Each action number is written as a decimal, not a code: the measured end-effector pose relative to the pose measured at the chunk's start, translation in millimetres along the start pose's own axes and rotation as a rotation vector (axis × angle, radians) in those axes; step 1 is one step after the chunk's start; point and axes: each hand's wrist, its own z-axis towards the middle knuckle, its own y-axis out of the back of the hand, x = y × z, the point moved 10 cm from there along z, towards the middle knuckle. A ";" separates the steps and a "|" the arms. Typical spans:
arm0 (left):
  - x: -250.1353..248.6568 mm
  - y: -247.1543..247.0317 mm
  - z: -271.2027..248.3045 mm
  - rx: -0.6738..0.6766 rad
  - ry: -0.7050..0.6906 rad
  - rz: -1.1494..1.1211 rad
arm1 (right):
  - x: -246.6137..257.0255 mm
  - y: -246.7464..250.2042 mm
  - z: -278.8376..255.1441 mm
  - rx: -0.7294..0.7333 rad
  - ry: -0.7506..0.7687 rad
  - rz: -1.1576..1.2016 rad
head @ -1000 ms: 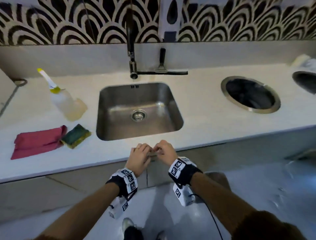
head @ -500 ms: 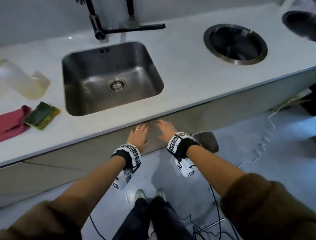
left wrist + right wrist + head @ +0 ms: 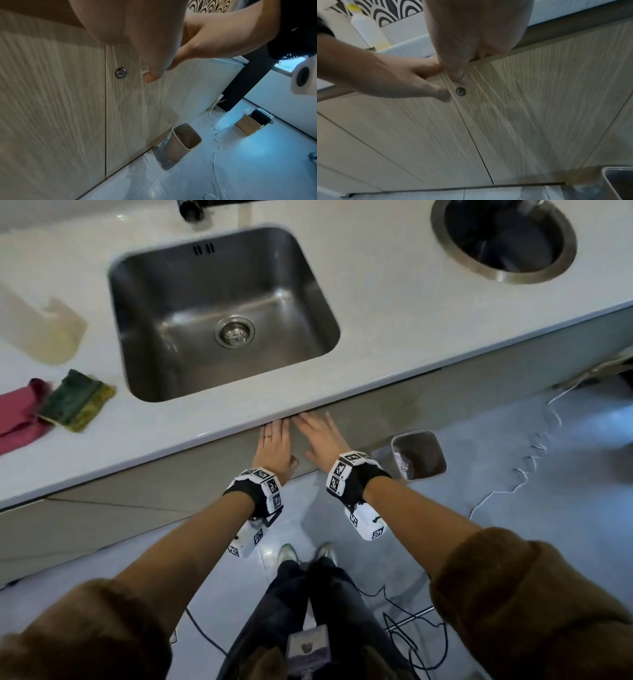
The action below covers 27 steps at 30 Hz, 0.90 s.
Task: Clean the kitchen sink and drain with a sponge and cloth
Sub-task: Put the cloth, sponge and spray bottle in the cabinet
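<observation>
The steel sink point(image 3: 222, 313) with its round drain point(image 3: 235, 331) is set in the white counter point(image 3: 394, 313). A green and yellow sponge point(image 3: 77, 400) lies left of the sink beside a red cloth point(image 3: 19, 416). My left hand point(image 3: 275, 445) and right hand point(image 3: 317, 431) hang side by side below the counter's front edge, fingers straight, against the wooden cabinet doors point(image 3: 539, 108). Neither hand holds anything. In the wrist views both thumbs sit near a small round lock point(image 3: 460, 91) on the door point(image 3: 51, 108).
A pale soap bottle point(image 3: 41, 326) lies on the counter at the far left. A round steel opening point(image 3: 503, 237) sits right of the sink. The dark tap point(image 3: 191, 208) is at the top edge. A small bin point(image 3: 418, 454) and cables point(image 3: 527, 474) are on the floor.
Both hands left the counter's edge, where they were curled together, and dropped to the cabinet front with fingers spread. The head view tilted down and moved closer.
</observation>
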 end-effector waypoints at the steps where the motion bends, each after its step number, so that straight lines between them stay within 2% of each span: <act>1: -0.1 -0.2 0.5 0.003 -0.002 0.001 | 2.5 -1.4 2.4 0.006 -0.019 -0.007; 7: 1.3 4.0 3.4 -0.014 0.032 0.006 | 4.1 -4.4 9.3 -0.019 -0.189 0.016; 15: -8.2 2.9 -18.1 -0.059 -0.052 -0.075 | 7.0 -6.5 -20.9 -0.238 -0.220 -0.048; 21: -29.9 -19.8 -45.2 0.023 -0.186 -0.112 | -7.4 -11.0 -56.9 -0.232 -0.345 -0.064; 27: -30.0 -43.1 -61.6 0.131 -0.276 0.034 | -25.3 -14.7 -93.3 -0.206 -0.484 -0.052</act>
